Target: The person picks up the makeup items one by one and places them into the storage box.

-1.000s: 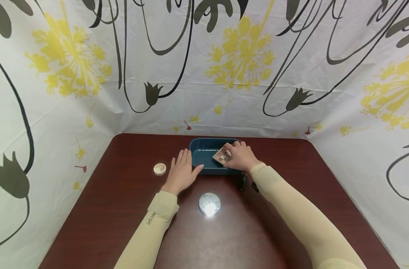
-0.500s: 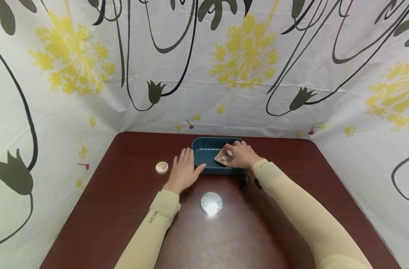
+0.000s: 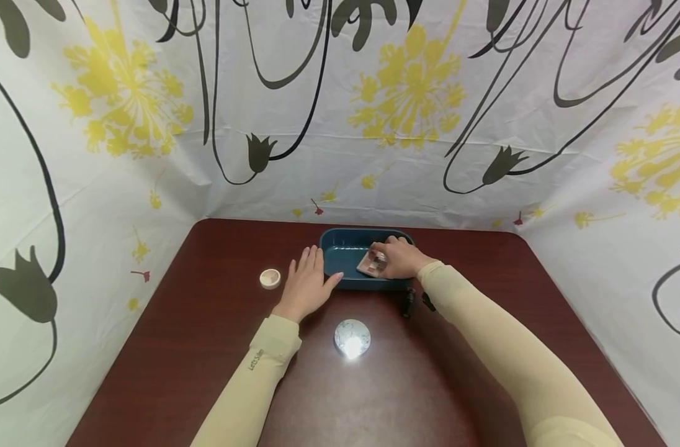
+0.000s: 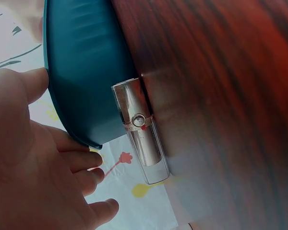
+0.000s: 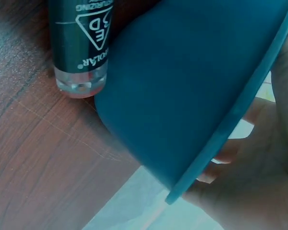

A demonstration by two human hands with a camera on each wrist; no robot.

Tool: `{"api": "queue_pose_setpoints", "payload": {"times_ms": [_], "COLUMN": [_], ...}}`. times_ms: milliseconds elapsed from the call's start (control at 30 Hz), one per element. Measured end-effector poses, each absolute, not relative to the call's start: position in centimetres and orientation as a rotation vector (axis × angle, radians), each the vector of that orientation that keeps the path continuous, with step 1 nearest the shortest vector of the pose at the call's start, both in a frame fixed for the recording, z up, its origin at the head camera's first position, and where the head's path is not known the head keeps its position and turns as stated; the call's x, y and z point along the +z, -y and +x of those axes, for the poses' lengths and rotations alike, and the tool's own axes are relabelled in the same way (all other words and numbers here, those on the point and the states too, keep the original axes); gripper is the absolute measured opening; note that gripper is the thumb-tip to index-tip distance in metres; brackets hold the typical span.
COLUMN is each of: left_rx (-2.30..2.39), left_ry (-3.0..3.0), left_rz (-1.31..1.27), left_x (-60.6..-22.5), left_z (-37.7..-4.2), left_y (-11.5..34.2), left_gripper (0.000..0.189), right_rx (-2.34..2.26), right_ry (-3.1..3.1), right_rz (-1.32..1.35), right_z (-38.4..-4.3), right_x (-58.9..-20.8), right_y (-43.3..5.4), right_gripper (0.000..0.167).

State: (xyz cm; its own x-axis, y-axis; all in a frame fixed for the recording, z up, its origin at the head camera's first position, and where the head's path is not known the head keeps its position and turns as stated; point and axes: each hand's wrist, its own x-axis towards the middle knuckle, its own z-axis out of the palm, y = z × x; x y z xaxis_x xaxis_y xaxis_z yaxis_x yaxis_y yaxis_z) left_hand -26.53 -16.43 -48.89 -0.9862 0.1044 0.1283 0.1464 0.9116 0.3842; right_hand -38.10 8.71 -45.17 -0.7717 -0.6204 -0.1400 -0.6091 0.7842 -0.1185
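Note:
A blue tray (image 3: 368,284) stands near the table's back edge. Inside its right half, my right hand (image 3: 402,259) pinches an eyeshadow palette (image 3: 366,267), tilted and partly covered by the fingers. My left hand (image 3: 302,287) lies along the tray's left end with fingers straight, the thumb over the near rim. In the left wrist view, a lipstick (image 4: 143,129) with a clear cap lies beside the tray wall, below that hand. The right wrist view has a dark tube (image 5: 81,43) with white lettering against the tray's outside; the palette is hidden there.
A small round pale makeup pot (image 3: 270,279) sits left of the left hand. Nearer the front is a round marbled compact (image 3: 352,338) with a bright glare. A small black item (image 3: 428,302) lies by the right sleeve. Patterned white cloth (image 3: 340,124) surrounds the table.
The right hand has tipped the palette slightly and moved it a little lower in the tray. The left hand keeps its place at the tray. The head view has shifted slightly.

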Motion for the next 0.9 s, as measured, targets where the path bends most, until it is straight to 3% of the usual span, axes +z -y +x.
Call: {"api": "queue_pose_setpoints", "payload": {"times_ms": [367, 900], "left_rx": [-0.579, -0.567], "left_ry": [2.98, 2.983], "left_rz": [-0.187, -0.182], "left_x": [-48.89, -48.73], "left_z": [-26.51, -26.57], "left_y": [16.13, 16.44], "left_gripper": [0.09, 0.09], "right_rx": [-0.104, 0.004], "right_ry": [-2.728, -2.775], "right_rz": [-0.996, -1.011], "right_z": [-38.67, -38.87], "right_x": [-45.85, -46.1], "right_y": [-8.91, -8.63], "right_gripper": [0.055, 0.06]}}
